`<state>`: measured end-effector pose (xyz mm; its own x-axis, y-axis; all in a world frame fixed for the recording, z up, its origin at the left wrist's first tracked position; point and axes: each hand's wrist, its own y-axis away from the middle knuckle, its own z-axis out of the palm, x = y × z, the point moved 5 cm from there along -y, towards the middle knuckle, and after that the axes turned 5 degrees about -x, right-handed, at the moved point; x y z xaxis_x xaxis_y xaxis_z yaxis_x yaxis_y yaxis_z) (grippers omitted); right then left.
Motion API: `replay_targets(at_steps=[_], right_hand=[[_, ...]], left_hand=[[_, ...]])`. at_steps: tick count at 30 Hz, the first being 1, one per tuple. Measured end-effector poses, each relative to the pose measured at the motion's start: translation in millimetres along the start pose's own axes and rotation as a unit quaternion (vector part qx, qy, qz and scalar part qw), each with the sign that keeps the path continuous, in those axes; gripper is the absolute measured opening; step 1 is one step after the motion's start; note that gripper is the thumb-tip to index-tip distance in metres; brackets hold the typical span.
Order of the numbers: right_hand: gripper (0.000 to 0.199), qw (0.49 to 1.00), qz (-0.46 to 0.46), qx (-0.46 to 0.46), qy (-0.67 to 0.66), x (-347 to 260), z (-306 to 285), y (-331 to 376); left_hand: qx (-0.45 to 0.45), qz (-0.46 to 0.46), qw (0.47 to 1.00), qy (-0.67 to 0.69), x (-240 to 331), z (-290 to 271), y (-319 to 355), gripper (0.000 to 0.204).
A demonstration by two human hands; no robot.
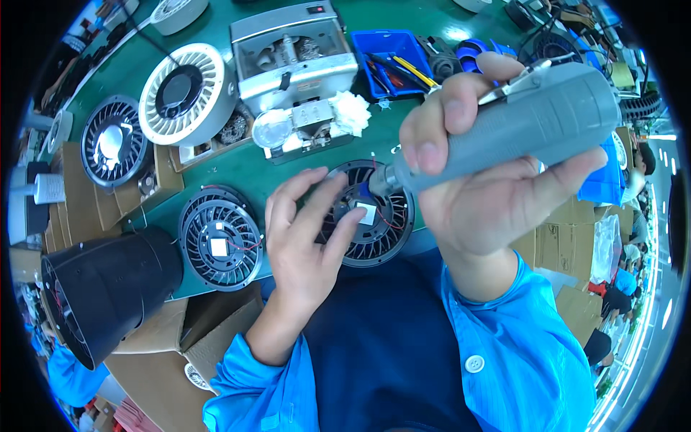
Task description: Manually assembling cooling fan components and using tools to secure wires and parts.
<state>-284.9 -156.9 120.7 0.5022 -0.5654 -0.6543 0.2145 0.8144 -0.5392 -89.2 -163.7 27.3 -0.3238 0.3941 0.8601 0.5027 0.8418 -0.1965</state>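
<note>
Fan grille (374,216) — black, round — lies flat at the green table's (216,169) near edge. Left hand (306,237) rests open-fingered on its left rim. Right hand (489,173) clasps a grey power screwdriver (518,126), its long axis slanting down-left, tip at the hub.

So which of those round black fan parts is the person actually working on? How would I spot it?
Start at the green table and find the grey power screwdriver in the right hand. Its tip points into one black finned fan disc, steadied by the left hand. Its lookalike to the left lies untouched.
</note>
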Motion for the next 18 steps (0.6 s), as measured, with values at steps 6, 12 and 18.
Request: replay_targets(at_steps=[6, 12, 18], right_hand=[[0.114, 0.991, -0.051, 0.034, 0.116, -25, -36, 14], [0.110, 0.982, -0.024, 0.065, 0.174, -8, -41, 30], [0.094, 0.970, 0.042, -0.017, 0.239, 2, -30, 30]], left_hand=[[0.015, 0.103, 0.989, -0.109, 19, -3, 1, 0.019], [0.041, 0.047, 0.996, -0.064, 0, 7, 21, 0.007], [0.055, 0.089, 0.990, -0.097, -5, 13, 24, 0.012]])
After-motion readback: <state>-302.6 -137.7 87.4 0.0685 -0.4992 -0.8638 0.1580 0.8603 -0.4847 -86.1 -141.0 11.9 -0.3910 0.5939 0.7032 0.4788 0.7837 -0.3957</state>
